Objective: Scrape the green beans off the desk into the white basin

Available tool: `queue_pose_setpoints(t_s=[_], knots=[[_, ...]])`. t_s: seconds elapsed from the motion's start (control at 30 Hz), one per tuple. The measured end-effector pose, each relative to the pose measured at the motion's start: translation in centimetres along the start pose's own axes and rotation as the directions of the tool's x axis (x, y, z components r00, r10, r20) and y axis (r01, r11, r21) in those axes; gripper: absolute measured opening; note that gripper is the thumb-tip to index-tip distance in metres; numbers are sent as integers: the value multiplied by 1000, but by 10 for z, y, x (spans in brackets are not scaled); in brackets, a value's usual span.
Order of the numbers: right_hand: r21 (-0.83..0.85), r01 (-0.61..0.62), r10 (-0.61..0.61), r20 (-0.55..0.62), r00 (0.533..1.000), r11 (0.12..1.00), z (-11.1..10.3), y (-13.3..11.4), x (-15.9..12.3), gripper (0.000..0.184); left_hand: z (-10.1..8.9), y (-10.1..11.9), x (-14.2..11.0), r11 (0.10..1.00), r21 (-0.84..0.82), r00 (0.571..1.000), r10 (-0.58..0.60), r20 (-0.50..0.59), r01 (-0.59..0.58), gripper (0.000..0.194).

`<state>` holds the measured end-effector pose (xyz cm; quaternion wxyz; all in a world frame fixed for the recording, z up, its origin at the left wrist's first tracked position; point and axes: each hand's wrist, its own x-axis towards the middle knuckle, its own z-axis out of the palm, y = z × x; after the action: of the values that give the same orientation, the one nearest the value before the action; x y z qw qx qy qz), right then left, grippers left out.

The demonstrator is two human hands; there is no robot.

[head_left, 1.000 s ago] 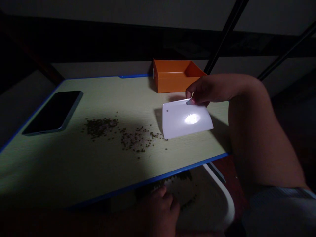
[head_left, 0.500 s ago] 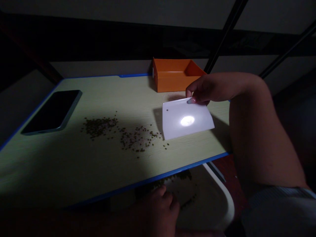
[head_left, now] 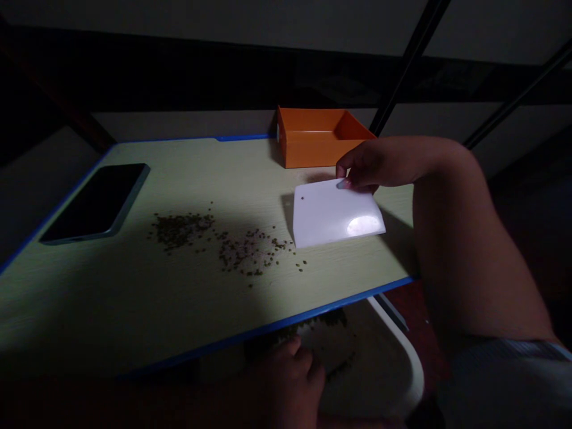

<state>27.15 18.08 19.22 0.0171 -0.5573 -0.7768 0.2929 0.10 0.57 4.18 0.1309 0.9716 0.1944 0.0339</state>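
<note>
Plastic card [head_left: 335, 217], white, 1 small hole near a corner, lies on the tabletop [head_left: 268, 326] right of the grains. Right hand [head_left: 361, 167] is on its far edge: fingers [head_left: 343, 176] pressed together, pinching the card from above. Left hand [head_left: 292, 381] is below the front edge of the tabletop, over a white tray [head_left: 410, 351]. Its fingers are curled, partly in shadow; cannot tell if they pinch anything. Dark grains [head_left: 250, 253] sit in 2 loose patches on the tabletop, the denser one [head_left: 181, 229] further left, with more grains [head_left: 333, 319] in the tray. Orange box [head_left: 308, 146] stands open at the far edge; phone [head_left: 93, 202] lies face up at left.

Handling call: keep the pinch firm, hold the card square to the surface, and use light pressure. A tilted or fast card would likely flick grains.
</note>
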Motion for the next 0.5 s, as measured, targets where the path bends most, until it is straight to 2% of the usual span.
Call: queue_pose_setpoints(t_s=[0.13,0.2,0.3,0.5], knots=[[-55,-18,18,3,1000,998,-2,0,-1,20,6,-3,1,997,74,1000,0,-9,1,26],[-42,1,0,15,1000,999,-3,1,-1,21,13,-6,1,991,113,996,75,-38,-70,25],[9,46,-46,41,998,999,-2,0,-1,19,21,-13,1,960,184,977,215,-9,-209,15],[40,46,-48,51,998,998,1,-3,-2,13,16,-22,1,898,293,940,341,14,-330,15]])
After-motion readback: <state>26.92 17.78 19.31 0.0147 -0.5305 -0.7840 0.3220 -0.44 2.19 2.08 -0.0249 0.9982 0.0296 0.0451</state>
